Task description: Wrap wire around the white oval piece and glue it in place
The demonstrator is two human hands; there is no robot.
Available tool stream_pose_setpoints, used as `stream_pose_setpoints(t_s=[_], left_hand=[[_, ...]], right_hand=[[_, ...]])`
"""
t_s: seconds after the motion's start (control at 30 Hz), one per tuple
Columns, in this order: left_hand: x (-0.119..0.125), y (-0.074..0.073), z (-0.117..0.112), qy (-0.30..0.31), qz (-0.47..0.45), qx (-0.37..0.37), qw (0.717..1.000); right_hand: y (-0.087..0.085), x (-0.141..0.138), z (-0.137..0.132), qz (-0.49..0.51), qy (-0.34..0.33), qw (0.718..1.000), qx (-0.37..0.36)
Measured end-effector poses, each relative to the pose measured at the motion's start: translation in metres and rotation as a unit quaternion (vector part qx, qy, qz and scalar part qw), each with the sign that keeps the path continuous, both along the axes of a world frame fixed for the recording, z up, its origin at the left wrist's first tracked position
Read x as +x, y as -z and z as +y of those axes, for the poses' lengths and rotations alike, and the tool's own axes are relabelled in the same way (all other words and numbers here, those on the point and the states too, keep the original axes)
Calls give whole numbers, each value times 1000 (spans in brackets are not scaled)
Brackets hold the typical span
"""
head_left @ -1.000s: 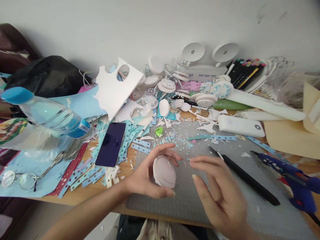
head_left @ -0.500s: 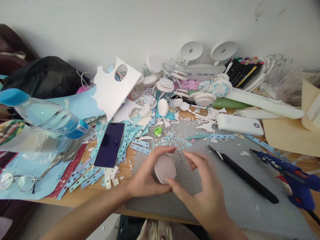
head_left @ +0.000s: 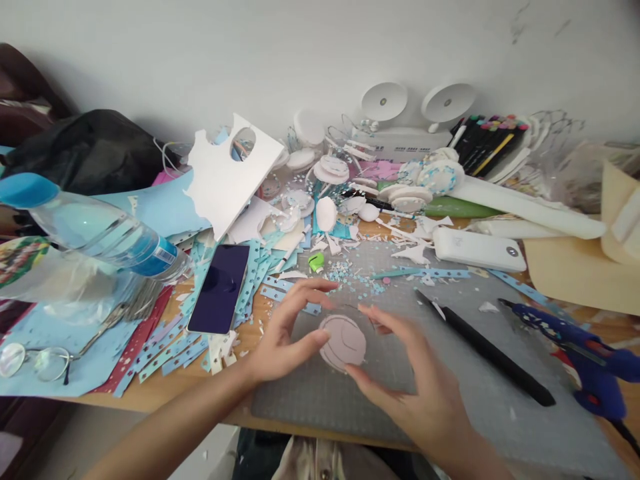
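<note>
A round pale disc [head_left: 343, 347] with curved lines on its face is between my hands, over the grey cutting mat. My right hand [head_left: 417, 367] holds it, the thumb at its lower edge and the fingers curled round its far right side. By the right index fingertip, a thin wire [head_left: 356, 308] shows faintly at the disc's upper edge. My left hand [head_left: 287, 340] is open beside it, thumb tip against the disc's left edge and fingers arched apart above. Right of the hands lies a black-handled craft knife [head_left: 490, 353].
A phone [head_left: 219, 289] lies among blue punched paper strips at left, near a water bottle [head_left: 107, 233] and glasses [head_left: 35, 363]. A blue glue gun [head_left: 575, 353] is at right. Behind are a power bank [head_left: 479, 249], a green sharpener-like piece [head_left: 316, 262], foam discs [head_left: 330, 170] and markers [head_left: 485, 143].
The disc has shifted slightly right, and more of its face shows. My left fingers have loosened from around it, with the thumb now at its left edge. The right hand has moved little.
</note>
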State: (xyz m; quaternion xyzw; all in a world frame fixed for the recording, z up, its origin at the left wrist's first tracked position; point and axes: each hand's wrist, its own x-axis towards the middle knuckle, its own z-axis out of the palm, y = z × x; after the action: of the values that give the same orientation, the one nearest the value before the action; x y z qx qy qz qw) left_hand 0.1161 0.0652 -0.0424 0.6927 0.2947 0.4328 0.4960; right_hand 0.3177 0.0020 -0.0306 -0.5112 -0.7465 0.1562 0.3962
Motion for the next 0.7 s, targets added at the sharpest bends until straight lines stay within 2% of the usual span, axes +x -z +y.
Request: stream_pose_setpoints(t_s=[0.07,0.17,0.37,0.5,0.7], left_hand=[[1,-4,0,-24,45,36,998],[5,-8,1,-19,88,96,991],[8,-8,1,-38,109,166,979],[8,-9,0,-58,116,176,976],[8,-12,-2,-62,113,151,980]], right_hand=[[1,1,0,-15,-38,999,12],[2,0,0,-26,-77,997,14],[2,0,-2,-40,-79,996,12],[0,-1,-2,-29,-83,996,25],[0,-2,-3,-12,-89,996,23]])
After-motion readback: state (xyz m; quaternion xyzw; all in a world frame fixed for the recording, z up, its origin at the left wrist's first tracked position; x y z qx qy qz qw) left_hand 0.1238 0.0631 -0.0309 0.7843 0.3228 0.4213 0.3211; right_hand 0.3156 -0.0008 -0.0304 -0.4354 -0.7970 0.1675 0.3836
